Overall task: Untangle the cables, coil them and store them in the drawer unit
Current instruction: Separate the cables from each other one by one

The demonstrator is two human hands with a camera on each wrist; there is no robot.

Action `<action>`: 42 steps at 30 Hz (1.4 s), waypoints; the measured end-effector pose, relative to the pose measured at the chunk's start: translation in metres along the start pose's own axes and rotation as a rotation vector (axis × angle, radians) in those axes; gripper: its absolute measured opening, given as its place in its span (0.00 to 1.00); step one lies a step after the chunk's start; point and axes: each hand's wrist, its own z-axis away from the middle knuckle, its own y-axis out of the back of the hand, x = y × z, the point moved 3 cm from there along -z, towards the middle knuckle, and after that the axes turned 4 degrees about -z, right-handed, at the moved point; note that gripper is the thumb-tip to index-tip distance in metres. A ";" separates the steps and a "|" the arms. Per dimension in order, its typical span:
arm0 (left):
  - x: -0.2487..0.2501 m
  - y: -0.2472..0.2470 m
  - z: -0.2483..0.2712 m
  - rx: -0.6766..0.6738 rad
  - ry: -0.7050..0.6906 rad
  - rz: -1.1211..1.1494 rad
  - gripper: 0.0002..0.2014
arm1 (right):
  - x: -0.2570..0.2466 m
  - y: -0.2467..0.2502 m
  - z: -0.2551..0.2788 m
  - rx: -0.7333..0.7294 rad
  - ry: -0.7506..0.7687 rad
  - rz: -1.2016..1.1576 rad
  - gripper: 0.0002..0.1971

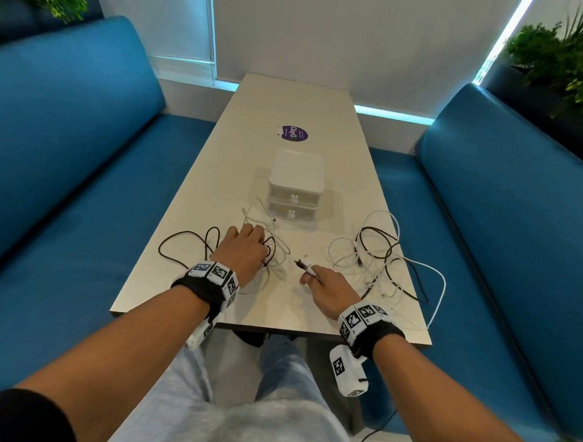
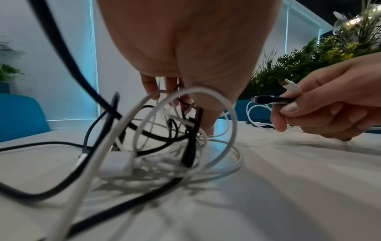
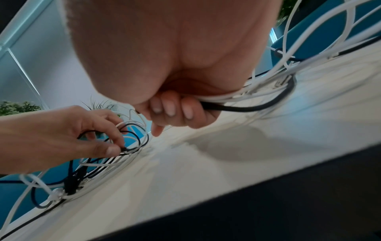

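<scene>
Black and white cables lie tangled on the pale table (image 1: 280,306). One heap (image 1: 269,249) sits under my left hand (image 1: 246,249), whose fingertips (image 2: 206,125) pinch strands of that heap (image 2: 164,143). A second heap (image 1: 378,257) spreads to the right. My right hand (image 1: 327,288) grips a black plug (image 2: 266,99) and a white plug (image 2: 290,85) together, their cords (image 3: 247,108) trailing into the right heap. The white two-drawer unit (image 1: 296,191) stands beyond the hands, both drawers closed.
A dark cable loop (image 1: 186,247) reaches toward the table's left edge. A white cable (image 1: 441,292) hangs over the right edge. A purple round sticker (image 1: 295,134) lies behind the drawer unit. Blue benches (image 1: 70,166) flank the table.
</scene>
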 end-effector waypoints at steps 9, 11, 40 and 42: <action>0.022 0.022 -0.001 0.160 -0.127 0.110 0.17 | -0.003 0.005 -0.001 0.141 0.067 -0.051 0.12; 0.026 0.023 -0.001 0.116 -0.138 0.264 0.15 | -0.004 0.006 0.000 0.153 0.076 -0.068 0.12; 0.046 0.014 -0.014 -0.123 0.042 0.749 0.09 | 0.010 0.005 -0.006 0.139 -0.079 -0.283 0.13; 0.049 0.013 -0.015 -0.135 0.059 0.790 0.11 | 0.009 0.005 -0.007 0.141 -0.049 -0.314 0.12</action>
